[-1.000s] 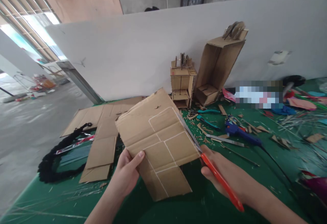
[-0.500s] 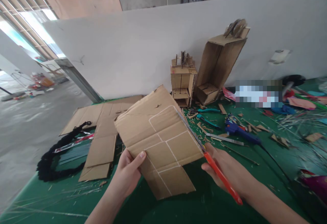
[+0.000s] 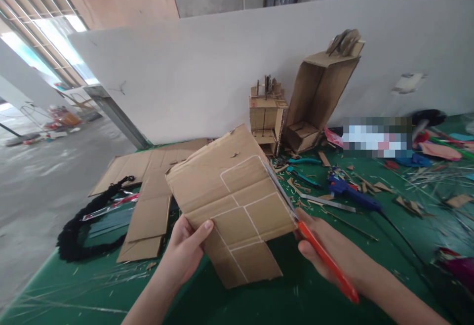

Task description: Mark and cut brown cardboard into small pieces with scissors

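My left hand (image 3: 190, 241) grips the lower left edge of a brown cardboard piece (image 3: 211, 186), thumb on the face and the other fingers behind it. White lines drawn on the face mark out several shapes. A notch is cut out at its lower right. My right hand (image 3: 326, 246) is closed round a red-handled knife (image 3: 328, 261). The long blade lies along the right edge of the cardboard, beside the drawn outline, pointing up and away. Part of the handle is hidden by my fingers. The cardboard is held tilted above the green table (image 3: 200, 310).
Two cardboard structures, a small one (image 3: 263, 122) and a taller one (image 3: 322, 98), stand against the white wall. Teal-handled pliers (image 3: 303, 177), a blue glue gun (image 3: 351, 194) and cardboard scraps lie right. Left are cardboard sheets (image 3: 148, 206) and a black fuzzy coil (image 3: 70, 236).
The knife has shifted slightly down and right along the cardboard's edge, with more of the blade showing. My left hand keeps its hold, and the view has moved a little.
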`<state>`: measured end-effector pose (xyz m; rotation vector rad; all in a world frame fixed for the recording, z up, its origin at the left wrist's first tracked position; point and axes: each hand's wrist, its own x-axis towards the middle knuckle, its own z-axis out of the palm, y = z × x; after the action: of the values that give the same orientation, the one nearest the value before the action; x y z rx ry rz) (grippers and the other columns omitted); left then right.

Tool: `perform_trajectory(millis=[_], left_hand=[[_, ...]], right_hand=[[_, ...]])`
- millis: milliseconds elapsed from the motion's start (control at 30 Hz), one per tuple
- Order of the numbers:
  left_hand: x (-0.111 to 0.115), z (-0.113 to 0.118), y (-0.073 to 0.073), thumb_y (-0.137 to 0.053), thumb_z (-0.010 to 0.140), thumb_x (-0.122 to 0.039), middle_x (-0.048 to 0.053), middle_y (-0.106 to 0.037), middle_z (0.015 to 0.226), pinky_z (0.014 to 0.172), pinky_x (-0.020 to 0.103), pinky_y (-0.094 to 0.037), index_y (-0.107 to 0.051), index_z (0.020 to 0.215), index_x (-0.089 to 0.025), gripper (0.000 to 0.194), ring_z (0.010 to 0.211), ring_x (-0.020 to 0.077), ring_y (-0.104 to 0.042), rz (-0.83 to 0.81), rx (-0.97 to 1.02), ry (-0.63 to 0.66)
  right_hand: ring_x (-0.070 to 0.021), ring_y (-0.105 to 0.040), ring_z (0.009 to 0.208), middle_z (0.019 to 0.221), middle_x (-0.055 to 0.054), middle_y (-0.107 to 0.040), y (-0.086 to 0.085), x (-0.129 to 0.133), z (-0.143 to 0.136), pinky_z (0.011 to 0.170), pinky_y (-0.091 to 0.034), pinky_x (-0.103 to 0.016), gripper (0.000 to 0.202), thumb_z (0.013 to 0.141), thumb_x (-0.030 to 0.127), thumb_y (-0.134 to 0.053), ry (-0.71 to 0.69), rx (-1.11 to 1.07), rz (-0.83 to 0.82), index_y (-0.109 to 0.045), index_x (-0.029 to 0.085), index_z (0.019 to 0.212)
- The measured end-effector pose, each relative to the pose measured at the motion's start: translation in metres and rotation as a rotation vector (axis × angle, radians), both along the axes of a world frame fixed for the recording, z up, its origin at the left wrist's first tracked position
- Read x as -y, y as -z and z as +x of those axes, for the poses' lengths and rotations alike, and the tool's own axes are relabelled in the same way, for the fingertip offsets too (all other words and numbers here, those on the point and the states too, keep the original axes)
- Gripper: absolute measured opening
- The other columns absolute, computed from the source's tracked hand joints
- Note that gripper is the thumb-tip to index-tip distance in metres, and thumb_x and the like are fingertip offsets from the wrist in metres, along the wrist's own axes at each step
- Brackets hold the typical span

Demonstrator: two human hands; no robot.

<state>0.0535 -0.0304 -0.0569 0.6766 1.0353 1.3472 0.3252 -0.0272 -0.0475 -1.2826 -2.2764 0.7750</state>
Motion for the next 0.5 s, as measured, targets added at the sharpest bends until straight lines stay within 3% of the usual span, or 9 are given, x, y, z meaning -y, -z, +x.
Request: perform_trajectory(millis=[133,500], left_hand=[[0.0019,0.0031,0.0011,-0.077,0.064,-0.025,0.010,-0.069,0.103,0.084,0.037,-0.050,-0.060,0.108,-0.019,0.048,0.100,0.0270,-0.062,-0.008,0.008,-0.020],[0.0030,0.0096,0.0060,-0.079,0.061,-0.026,0.008,-0.070,0.101,0.083,0.037,-0.051,-0.062,0.102,-0.021,0.045,0.095,0.0254,-0.064,-0.072,0.055,-0.035]], right_hand=[[-0.0140,-0.045,0.050,0.068,-0.004,-0.053,-0.0003,-0.0008,-0.0046,0.049,-0.036,-0.028,0.059,0.085,0.068,-0.016,0.034,-0.001,0.007,-0.047,0.019,0.077],[-0.0173,-0.052,0.053,0.067,-0.004,-0.055,0.0084,-0.0023,-0.0002,0.050,-0.039,-0.028,0.050,0.087,0.062,-0.025,0.071,0.021,0.027,-0.050,0.020,0.081]])
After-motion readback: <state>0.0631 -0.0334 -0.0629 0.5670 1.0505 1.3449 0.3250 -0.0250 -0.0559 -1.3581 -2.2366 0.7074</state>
